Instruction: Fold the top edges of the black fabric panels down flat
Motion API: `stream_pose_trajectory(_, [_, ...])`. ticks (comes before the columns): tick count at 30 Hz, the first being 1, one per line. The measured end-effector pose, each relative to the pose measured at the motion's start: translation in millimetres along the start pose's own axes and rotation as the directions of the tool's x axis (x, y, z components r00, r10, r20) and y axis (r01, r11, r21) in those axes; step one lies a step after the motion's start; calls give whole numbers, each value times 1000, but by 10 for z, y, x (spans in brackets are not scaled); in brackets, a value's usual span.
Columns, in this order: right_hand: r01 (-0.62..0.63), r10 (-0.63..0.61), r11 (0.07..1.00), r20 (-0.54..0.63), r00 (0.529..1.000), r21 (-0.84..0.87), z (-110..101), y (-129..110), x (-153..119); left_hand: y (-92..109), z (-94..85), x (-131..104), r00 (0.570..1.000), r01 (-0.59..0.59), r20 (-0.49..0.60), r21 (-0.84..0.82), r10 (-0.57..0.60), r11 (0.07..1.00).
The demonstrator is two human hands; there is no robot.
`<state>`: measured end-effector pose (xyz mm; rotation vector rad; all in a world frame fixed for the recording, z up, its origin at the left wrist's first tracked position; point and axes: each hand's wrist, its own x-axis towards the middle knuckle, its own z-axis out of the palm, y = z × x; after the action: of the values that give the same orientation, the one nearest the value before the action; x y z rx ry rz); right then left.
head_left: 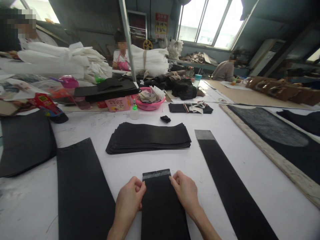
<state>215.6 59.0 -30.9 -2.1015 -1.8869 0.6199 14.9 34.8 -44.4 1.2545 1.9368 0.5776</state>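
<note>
A strip of black material (161, 206) is held by its edges at the lower center of the head camera's frame, where it is laid on a white desk (130, 166). Its left edge is pinched near the top between the thumb and fingers of the left hand (129, 196); its upper right edge is pinched by the right hand (185, 190). A gray band is seen across the strip near its far end.

A pile of black pieces (150, 135) is stacked just beyond, at the center. The hands are flanked by a wide black sheet (81, 186) at lower left and a long black band (232, 186) with a gray end at lower right. A small bottle (134, 114) with a green cap and a pink basin (150, 105) filled with scraps are set above the pile.

White bundles (52, 60) are heaped at upper left. A person in a pink apron (122, 62) is seen at upper center, and another in a gray top (223, 70) is seated at upper right.
</note>
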Motion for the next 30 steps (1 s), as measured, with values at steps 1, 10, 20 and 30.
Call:
stream_pose_trajectory(1, [-1, 1, 1000, 2, 1000, 1, -1, -1, 0, 2, 0, 0, 1000, 0, 1, 1, 0, 1000])
stream_pose_trajectory(10, [-10, 10, 1000, 3, 1000, -3, -12, -11, 3, -25, 16, 18, 1000, -9, -2, -12, 9, 1000])
stream_pose_trajectory(20, [2, -2, 1000, 5, 1000, 1, 8, 10, 17, 17, 10, -3, 1000, -20, -17, 18, 20, 1000])
stream_pose_trajectory(30, [-9, 9, 1000, 9, 1000, 6, 1, 0, 25, 83, -10, -79, 994, -33, -91, 214, 54, 976])
